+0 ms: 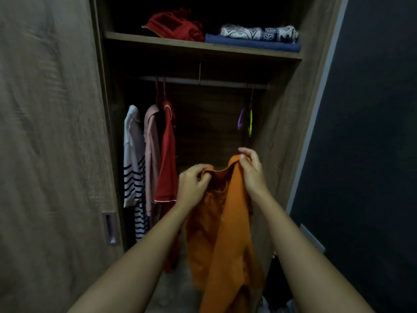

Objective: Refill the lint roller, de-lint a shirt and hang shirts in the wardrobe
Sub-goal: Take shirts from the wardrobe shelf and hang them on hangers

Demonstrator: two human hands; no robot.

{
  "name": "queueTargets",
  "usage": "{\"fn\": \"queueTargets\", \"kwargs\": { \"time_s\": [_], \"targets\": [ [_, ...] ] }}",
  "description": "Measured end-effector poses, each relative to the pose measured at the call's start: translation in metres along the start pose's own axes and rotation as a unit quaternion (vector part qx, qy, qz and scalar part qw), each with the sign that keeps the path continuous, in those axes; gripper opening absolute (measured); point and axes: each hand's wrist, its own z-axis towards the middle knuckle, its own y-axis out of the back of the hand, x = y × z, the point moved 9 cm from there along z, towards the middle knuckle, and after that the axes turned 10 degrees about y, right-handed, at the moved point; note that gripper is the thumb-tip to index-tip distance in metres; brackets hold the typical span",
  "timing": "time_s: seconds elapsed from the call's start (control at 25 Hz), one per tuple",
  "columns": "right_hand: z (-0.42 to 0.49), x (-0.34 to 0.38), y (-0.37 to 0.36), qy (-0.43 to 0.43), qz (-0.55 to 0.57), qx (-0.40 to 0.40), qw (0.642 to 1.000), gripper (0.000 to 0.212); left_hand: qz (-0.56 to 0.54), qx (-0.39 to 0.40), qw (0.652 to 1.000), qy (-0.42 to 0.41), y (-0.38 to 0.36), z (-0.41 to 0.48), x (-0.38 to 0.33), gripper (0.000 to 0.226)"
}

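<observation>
An orange shirt (223, 227) hangs down in front of the open wardrobe, held up by both hands at its collar. My left hand (191, 186) grips the left side of the collar with curled fingers. My right hand (252, 170) pinches the right side of the collar a little higher. On the rail (203, 82) hang a striped white shirt (133, 168), a pink shirt (151, 159) and a red shirt (167, 159) at the left. Empty purple and green hangers (246, 118) hang at the rail's right end. No lint roller is in view.
A wooden sliding door (49, 154) with a recessed handle (110, 228) stands at the left. The shelf (198, 47) above the rail holds a red garment (178, 26) and folded blue and patterned cloths (257, 37). A dark wall (370, 132) rises on the right.
</observation>
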Motion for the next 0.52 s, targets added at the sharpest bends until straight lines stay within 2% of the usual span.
{"fn": "queueTargets", "kwargs": {
  "time_s": [0.12,0.24,0.4,0.48,0.52],
  "targets": [
    [-0.039,-0.049,0.003,-0.032,-0.073,0.058,0.995,0.023,0.009,-0.014,0.998,-0.064,0.009,0.021,-0.043,0.020],
    [-0.066,-0.078,0.004,-0.052,-0.089,0.100,0.990,0.026,0.093,0.023,0.990,-0.100,0.000,0.033,-0.055,0.027],
    [-0.039,-0.053,0.036,-0.057,-0.083,0.088,0.991,0.018,0.180,0.110,0.970,-0.123,0.016,0.046,-0.030,0.033],
    [-0.021,-0.033,0.044,-0.050,-0.076,0.148,0.985,0.010,0.227,0.181,0.949,-0.123,0.024,0.045,-0.010,0.036],
    [-0.012,-0.020,0.044,-0.025,-0.104,0.187,0.977,0.011,0.260,0.191,0.939,-0.119,0.030,0.045,-0.002,0.036]
  ]
}}
